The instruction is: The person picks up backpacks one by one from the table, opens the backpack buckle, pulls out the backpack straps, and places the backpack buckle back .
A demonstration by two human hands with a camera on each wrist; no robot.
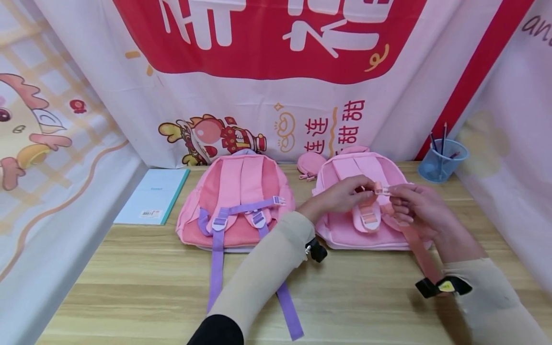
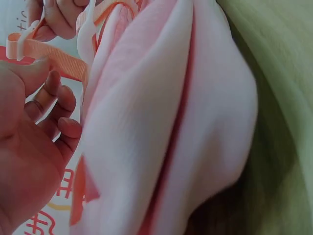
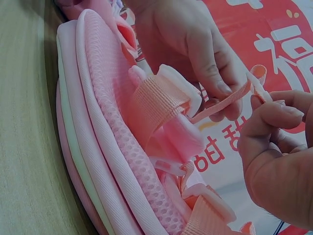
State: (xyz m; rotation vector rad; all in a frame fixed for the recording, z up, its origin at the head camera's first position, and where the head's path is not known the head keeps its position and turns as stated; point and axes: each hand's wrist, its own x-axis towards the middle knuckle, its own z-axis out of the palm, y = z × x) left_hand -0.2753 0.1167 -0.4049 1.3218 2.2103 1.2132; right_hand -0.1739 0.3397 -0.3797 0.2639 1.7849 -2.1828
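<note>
A pink backpack (image 1: pixel 345 238) lies on the table with its shoulder straps facing up. Just above it both hands meet at a small pale buckle (image 1: pixel 382 190) threaded on an orange strap (image 2: pixel 63 59). My left hand (image 1: pixel 347 194) pinches the strap between thumb and forefinger, its other fingers loosely bent. From the other side my right hand (image 1: pixel 424 206) pinches the buckle with thumb and index finger. Below the hands, a pale strap adjuster (image 1: pixel 370 221) sits on a shoulder strap. A long orange strap tail (image 1: pixel 420 251) hangs down beneath the right wrist.
To the left lies a second pink backpack (image 1: pixel 189 218) with purple straps (image 1: pixel 217 268) trailing over the wooden table (image 1: pixel 142 287). A light blue notebook (image 1: pixel 151 191) is at the far left. Behind stand a round pink pouch (image 1: pixel 310 164) and a blue pen cup (image 1: pixel 441 165), before a printed cloth.
</note>
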